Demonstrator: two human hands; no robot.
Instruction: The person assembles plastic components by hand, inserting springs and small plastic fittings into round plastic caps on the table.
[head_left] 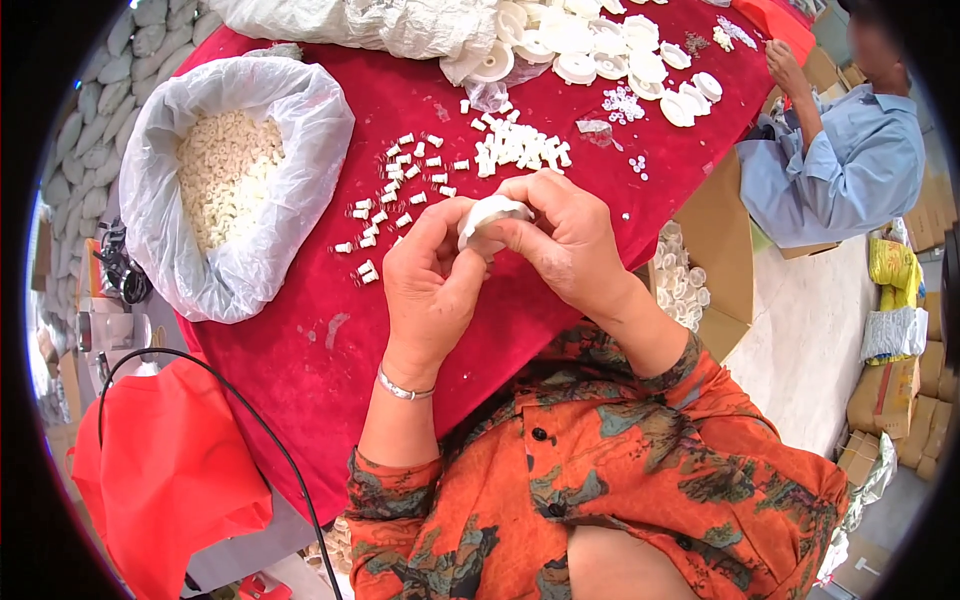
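Both my hands meet over the red table (330, 330), pinching one white round plastic part (490, 213) between them. My left hand (432, 285) grips it from below with thumb and fingers. From the right, my right hand (565, 240) curls its fingers over the top of the part. Just beyond the hands lie several small white plastic pegs (395, 195), scattered loose, and a tighter heap of the same pegs (520, 148).
A clear plastic bag (160, 200) full of small white rings (225, 175) sits at the left. White round discs (600, 50) pile at the far edge. A cardboard box (715, 250) of white parts stands at the right. Another person in blue (840, 160) sits far right.
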